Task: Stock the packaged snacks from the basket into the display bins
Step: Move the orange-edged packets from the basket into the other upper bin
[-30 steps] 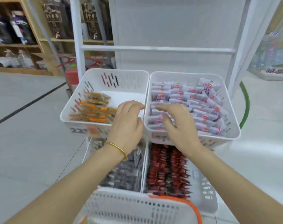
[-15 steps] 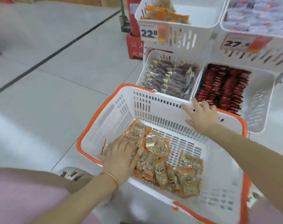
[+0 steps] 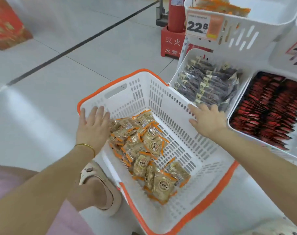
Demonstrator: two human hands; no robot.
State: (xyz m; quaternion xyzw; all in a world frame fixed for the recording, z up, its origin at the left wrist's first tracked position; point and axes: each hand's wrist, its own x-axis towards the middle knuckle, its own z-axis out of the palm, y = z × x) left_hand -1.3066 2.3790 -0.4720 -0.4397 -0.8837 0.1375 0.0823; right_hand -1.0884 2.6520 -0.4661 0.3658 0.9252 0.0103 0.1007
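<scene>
Left hand (image 3: 91, 128), now off the orange-edged snack packets (image 3: 151, 145), hovers straight-fingered and empty; right hand (image 3: 209, 122) rests flat on the white orange-rimmed plastic basket (image 3: 178, 106); pile apparently awaits stocking.

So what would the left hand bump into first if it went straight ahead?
Probably the inner wall of the basket, just beyond the left hand. Depth is unclear, so it might clear the rim instead.

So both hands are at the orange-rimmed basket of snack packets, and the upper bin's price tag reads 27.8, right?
No. The head view shows that price tag reading 22.8, not 27.8. The left hand and right hand are at the orange-rimmed basket of snack packets.
</scene>
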